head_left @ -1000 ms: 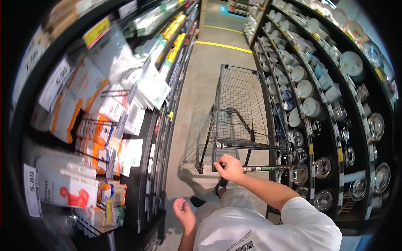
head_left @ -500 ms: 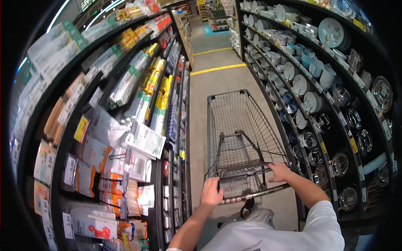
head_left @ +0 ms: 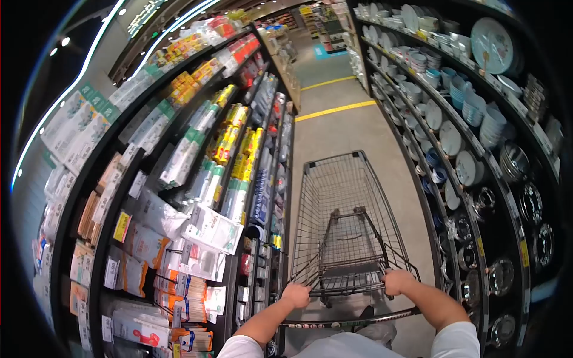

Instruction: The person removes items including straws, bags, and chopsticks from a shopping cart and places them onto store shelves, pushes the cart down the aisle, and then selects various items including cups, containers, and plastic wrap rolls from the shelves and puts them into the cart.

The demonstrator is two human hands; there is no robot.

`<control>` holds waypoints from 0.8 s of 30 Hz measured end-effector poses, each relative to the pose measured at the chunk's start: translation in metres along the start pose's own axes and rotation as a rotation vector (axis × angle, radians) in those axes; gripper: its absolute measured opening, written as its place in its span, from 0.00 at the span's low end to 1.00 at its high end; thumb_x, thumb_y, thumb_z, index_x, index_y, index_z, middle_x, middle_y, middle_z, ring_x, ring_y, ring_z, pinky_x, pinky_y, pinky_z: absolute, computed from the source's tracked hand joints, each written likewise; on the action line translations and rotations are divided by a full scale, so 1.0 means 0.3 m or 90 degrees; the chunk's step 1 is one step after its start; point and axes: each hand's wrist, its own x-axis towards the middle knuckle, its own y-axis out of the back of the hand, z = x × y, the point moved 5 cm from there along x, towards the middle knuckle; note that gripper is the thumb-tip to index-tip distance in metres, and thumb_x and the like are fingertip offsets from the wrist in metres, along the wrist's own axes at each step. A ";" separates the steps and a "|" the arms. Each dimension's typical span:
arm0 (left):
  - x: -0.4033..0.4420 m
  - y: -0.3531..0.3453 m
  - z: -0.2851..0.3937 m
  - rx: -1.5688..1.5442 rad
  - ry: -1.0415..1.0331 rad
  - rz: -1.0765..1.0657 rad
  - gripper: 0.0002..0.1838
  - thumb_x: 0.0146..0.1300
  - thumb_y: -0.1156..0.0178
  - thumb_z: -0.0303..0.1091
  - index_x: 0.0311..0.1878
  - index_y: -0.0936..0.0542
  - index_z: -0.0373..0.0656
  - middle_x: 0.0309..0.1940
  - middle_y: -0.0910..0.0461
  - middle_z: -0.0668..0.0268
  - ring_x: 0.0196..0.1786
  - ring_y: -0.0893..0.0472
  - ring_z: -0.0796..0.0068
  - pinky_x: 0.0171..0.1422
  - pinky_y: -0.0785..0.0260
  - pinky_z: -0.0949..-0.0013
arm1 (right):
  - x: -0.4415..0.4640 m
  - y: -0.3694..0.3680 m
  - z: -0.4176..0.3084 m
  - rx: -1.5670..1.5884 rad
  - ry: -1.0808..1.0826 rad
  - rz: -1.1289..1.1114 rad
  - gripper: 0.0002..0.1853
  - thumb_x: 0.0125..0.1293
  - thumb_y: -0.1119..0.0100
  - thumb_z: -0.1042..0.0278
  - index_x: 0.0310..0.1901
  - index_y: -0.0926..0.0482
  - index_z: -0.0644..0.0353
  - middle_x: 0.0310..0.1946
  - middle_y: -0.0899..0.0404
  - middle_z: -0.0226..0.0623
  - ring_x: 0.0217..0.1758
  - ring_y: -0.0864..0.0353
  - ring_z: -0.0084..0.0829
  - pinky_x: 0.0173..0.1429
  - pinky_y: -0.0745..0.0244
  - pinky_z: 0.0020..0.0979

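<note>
A wire shopping cart point(head_left: 352, 238) stands in front of me in the aisle, with no goods showing in its basket. My left hand point(head_left: 296, 295) is closed on the cart's rear frame at its left corner. At the right corner my right hand point(head_left: 399, 282) is wrapped round the frame too. The cart's handle bar point(head_left: 352, 322) crosses below both hands, nearer my body, and neither hand is on it.
On the left, shelves carry wrapped packs point(head_left: 149, 244), boxes and yellow rolls point(head_left: 227, 140). Plates point(head_left: 492, 45), bowls point(head_left: 493, 125) and glass dishes fill the right shelves. The aisle floor point(head_left: 340, 134) has yellow lines point(head_left: 337, 111) ahead.
Both hands are on the cart's frame now; a second ago my left hand hung free and my right held the handle's left end. The cart has straightened, and the view has tilted up.
</note>
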 end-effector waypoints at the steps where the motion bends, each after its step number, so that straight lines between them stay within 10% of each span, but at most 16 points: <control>1: -0.004 0.025 0.002 -0.009 0.016 -0.001 0.21 0.61 0.38 0.49 0.52 0.19 0.46 0.47 0.14 0.56 0.53 0.16 0.54 0.58 0.26 0.51 | 0.005 0.015 -0.001 0.012 -0.023 0.002 0.25 0.59 0.46 0.58 0.59 0.19 0.48 0.59 0.23 0.46 0.60 0.19 0.47 0.61 0.21 0.46; 14: 0.081 0.118 -0.059 0.020 0.002 -0.071 0.21 0.62 0.41 0.35 0.59 0.21 0.44 0.47 0.14 0.54 0.54 0.16 0.51 0.58 0.24 0.52 | 0.085 0.240 0.019 0.033 -0.128 -0.059 0.30 0.58 0.43 0.55 0.66 0.23 0.34 0.65 0.30 0.39 0.66 0.22 0.42 0.65 0.23 0.43; 24: 0.206 0.190 -0.185 -0.098 0.058 0.096 0.14 0.64 0.48 0.36 0.46 0.16 0.44 0.44 0.15 0.54 0.52 0.16 0.53 0.52 0.21 0.51 | 0.283 0.355 0.109 -0.032 -0.050 -0.061 0.30 0.60 0.45 0.52 0.66 0.23 0.36 0.67 0.29 0.38 0.67 0.23 0.42 0.66 0.23 0.45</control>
